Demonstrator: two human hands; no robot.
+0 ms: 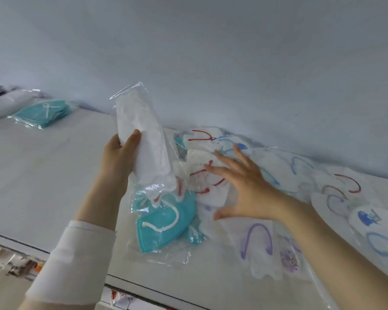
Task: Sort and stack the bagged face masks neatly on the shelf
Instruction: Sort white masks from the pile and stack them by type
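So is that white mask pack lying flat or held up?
Held up, tilted near upright: the left hand grips the white mask pack, its lower end over the teal mask pack.

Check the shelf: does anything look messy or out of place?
Yes. The pile of bagged masks by the wall lies jumbled, overlapping at odd angles with colours mixed; only the teal stack far left is neat.

cut off: blue-looped mask (pixel 381 243) at right edge | hidden: teal mask (pixel 164 224) top under held white pack (pixel 143 139) | blurred: shelf-front labels (pixel 20 264) (unreadable)
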